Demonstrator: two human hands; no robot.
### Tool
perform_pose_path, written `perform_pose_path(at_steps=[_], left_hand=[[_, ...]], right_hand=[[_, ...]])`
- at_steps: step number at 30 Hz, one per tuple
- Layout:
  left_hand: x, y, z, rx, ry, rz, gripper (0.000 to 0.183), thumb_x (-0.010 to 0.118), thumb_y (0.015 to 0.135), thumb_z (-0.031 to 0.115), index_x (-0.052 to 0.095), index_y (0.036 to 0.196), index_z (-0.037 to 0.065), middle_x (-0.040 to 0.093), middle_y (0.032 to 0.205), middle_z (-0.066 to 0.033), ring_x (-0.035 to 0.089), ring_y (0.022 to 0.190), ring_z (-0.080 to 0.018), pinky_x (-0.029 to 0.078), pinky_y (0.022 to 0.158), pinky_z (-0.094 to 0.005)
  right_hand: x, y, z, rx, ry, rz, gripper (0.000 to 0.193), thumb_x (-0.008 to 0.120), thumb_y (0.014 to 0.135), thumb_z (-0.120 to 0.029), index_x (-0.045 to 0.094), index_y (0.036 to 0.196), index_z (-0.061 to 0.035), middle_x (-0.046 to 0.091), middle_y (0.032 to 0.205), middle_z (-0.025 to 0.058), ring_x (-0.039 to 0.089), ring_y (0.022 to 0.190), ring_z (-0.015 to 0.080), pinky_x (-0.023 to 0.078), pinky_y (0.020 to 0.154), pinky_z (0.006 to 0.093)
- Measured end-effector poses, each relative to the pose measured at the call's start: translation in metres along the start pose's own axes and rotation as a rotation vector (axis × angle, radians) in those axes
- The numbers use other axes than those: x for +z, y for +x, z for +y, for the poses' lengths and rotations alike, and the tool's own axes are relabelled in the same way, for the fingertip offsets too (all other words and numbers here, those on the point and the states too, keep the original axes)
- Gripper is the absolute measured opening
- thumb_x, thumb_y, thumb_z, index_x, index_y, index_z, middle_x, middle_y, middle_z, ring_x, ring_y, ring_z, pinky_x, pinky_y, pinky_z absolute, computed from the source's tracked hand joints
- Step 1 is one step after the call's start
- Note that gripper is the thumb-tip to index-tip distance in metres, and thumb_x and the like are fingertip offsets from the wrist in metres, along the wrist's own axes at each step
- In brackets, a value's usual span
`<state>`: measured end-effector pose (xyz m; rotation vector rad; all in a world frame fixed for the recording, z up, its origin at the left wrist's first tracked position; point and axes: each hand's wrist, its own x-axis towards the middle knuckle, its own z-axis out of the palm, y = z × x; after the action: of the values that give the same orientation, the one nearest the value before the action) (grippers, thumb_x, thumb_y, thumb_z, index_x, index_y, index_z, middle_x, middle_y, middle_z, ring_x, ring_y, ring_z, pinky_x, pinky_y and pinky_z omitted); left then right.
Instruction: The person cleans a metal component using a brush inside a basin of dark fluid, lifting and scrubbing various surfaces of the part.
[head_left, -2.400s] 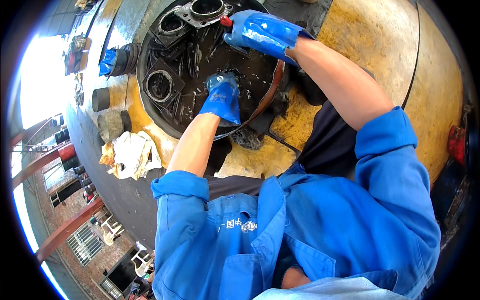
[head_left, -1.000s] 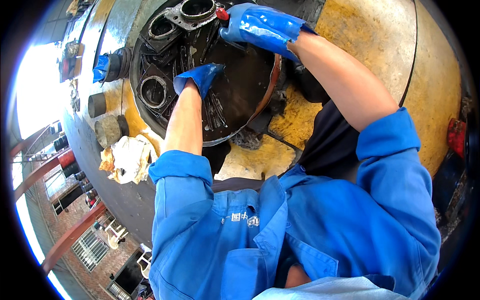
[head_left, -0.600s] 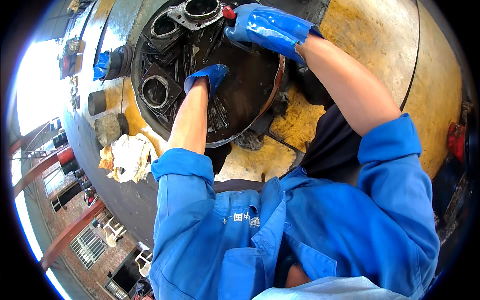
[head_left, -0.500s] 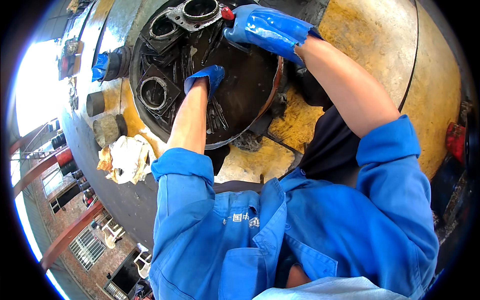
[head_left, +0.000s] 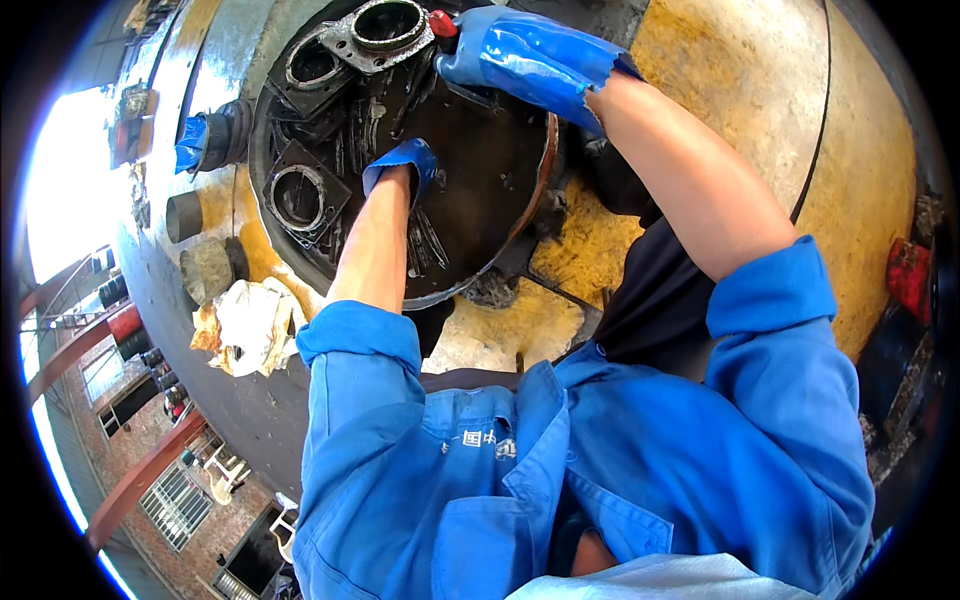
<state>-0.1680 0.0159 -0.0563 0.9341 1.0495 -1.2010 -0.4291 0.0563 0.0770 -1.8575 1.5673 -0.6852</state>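
My left hand, in a blue rubber glove (head_left: pixel 408 166), reaches down into dark liquid in a wide round tub (head_left: pixel 440 297); its fingers are hidden below the surface. At the tub's far right edge my right hand (head_left: pixel 480 50), gloved in blue too, is closed round a tool with a red end (head_left: pixel 442 24); the rest of the tool is mostly hidden. Just left of that hand lies a flanged metal plate with a round opening (head_left: pixel 376 52). A second ring plate (head_left: pixel 315 68) sits beside it, and another (head_left: pixel 299 197) rests left of my left wrist. Dark thin strips (head_left: pixel 425 240) lie in the liquid.
A crumpled pale rag (head_left: pixel 250 325) lies left of the tub, near short metal cylinders (head_left: pixel 207 270). Further up stands a dark container with blue material (head_left: pixel 205 140). Yellow-stained floor plates (head_left: pixel 745 75) spread to the right. A red object (head_left: pixel 909 280) is at the far right.
The whole view has shifted slightly. My left hand is a little nearer to me in the liquid; my right hand keeps its grip on the red-ended tool.
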Motion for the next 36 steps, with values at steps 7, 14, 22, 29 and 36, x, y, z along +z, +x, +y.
perform_pose_path(at_steps=[7,14,22,29,36], left_hand=[[0.007,0.030,0.005,-0.006,0.166,0.001,0.058,0.034,0.106,0.049,0.057,0.144,0.012,0.056,0.150,-0.0027,0.053,0.134,-0.0198,0.039,0.114,-0.0326],[0.000,0.025,-0.001,-0.052,-0.491,-0.061,0.056,0.032,0.107,0.042,0.052,0.149,0.012,0.053,0.154,-0.0009,0.054,0.136,-0.0207,0.044,0.110,-0.0360],[0.004,-0.025,-0.012,-0.397,-2.468,-0.077,0.051,0.029,0.107,0.032,0.056,0.146,0.014,0.051,0.157,-0.0007,0.052,0.141,-0.0215,0.044,0.111,-0.0365],[0.006,0.011,0.011,-0.380,-2.464,-0.091,0.053,0.027,0.107,0.032,0.051,0.151,0.015,0.048,0.159,0.0000,0.050,0.142,-0.0180,0.040,0.114,-0.0356],[0.002,-0.013,0.002,-0.257,-2.075,-0.128,0.053,0.028,0.106,0.030,0.052,0.149,0.012,0.048,0.159,-0.0021,0.049,0.144,-0.0201,0.040,0.115,-0.0367]], right_hand=[[-0.003,0.005,0.003,0.082,-0.072,0.000,0.038,0.060,0.084,-0.029,0.073,0.100,0.0024,0.071,0.089,0.0267,0.070,0.085,0.0409,0.054,0.076,0.0492],[-0.012,0.002,0.008,0.063,0.035,0.018,0.039,0.061,0.084,-0.031,0.072,0.100,0.0025,0.070,0.089,0.0272,0.069,0.083,0.0411,0.053,0.075,0.0482],[-0.016,0.009,0.007,0.128,0.044,-0.006,0.038,0.062,0.084,-0.031,0.073,0.098,0.0019,0.071,0.090,0.0265,0.069,0.082,0.0397,0.052,0.074,0.0473],[-0.012,0.020,0.013,0.215,-0.043,-0.035,0.037,0.062,0.085,-0.032,0.074,0.102,-0.0017,0.072,0.093,0.0257,0.071,0.088,0.0399,0.053,0.078,0.0481],[-0.018,0.013,0.015,0.132,-0.007,0.005,0.037,0.062,0.086,-0.032,0.074,0.101,-0.0009,0.071,0.093,0.0266,0.070,0.087,0.0412,0.054,0.077,0.0480]])
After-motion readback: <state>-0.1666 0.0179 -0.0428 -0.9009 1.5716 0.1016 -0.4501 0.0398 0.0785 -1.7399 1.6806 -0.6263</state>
